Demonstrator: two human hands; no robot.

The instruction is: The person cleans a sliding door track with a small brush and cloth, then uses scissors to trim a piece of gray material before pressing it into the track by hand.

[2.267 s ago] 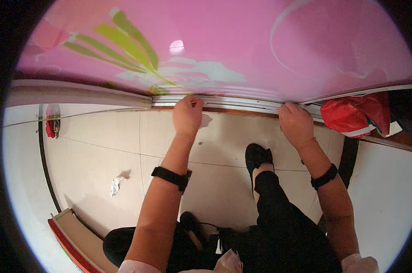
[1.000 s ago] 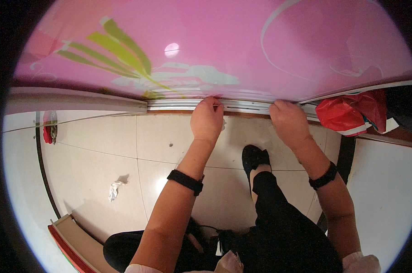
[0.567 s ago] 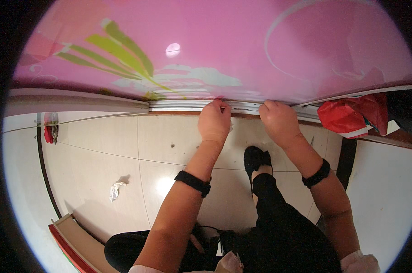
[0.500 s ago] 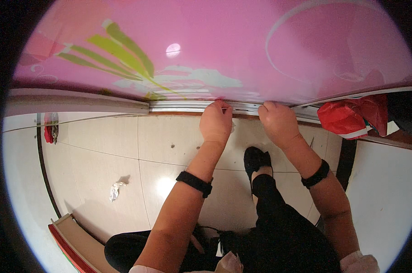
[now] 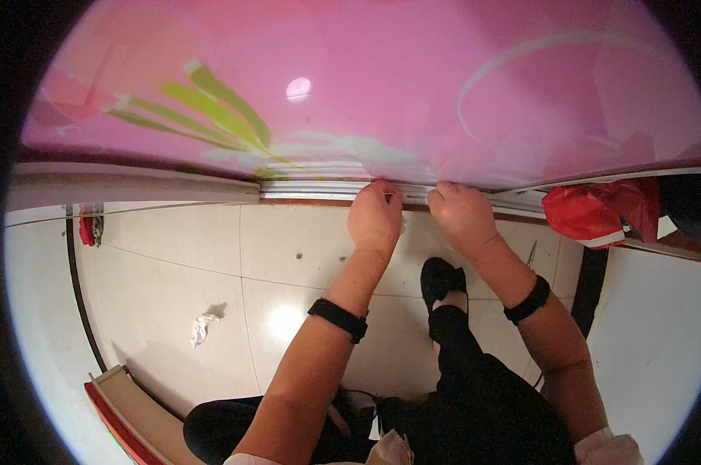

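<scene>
Both hands are at a pale metal track [image 5: 312, 190] that runs along the lower edge of a glossy pink panel [image 5: 381, 85] with green leaf shapes. My left hand [image 5: 375, 221] is closed at the track, thumb and fingertips together. A short distance to its right, my right hand [image 5: 464, 219] is curled, its knuckles up against the same track. Whatever is between the fingers of either hand is hidden or too small to name. A bit of pinkish colour shows on the panel just above the left fingertips.
A crumpled red bag [image 5: 591, 213] sits at the right end of the track, beside dark cloth. White crumpled tissue [image 5: 201, 329] lies on the tiled floor [image 5: 172, 271]. An open drawer [image 5: 145, 415] juts out at lower left. My black shoe [image 5: 442, 279] is below the hands.
My right hand has slid slightly left along the track, closer to the left hand. The left hand stays at about the same spot on the track. The view has shifted a little.
</scene>
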